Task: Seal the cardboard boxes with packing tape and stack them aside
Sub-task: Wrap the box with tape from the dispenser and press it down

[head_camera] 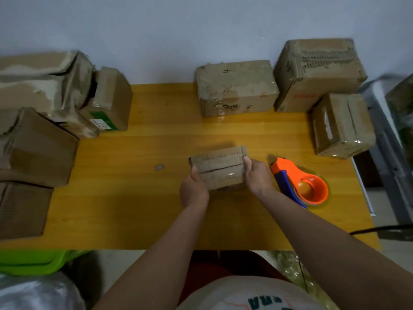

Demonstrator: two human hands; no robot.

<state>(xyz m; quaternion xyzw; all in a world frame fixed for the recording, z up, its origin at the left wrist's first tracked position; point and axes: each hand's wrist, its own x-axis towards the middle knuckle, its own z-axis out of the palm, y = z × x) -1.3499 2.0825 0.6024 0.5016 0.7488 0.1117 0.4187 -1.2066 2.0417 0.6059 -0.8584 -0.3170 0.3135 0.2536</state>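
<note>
A small worn cardboard box (220,168) sits in the middle of the yellow wooden table (156,209), its top flaps meeting along a dark seam. My left hand (194,190) grips its left end, thumb on top. My right hand (257,175) grips its right end the same way. An orange tape dispenser (300,183) with a blue handle lies on the table just right of my right hand, untouched.
Three taped boxes stand at the back right: one marked "4" (237,88), a larger one (317,72), a smaller one (342,125). Several worn boxes (35,142) crowd the left edge. A small cardboard scrap (159,167) lies left of the held box. A green bin (33,261) is below the table.
</note>
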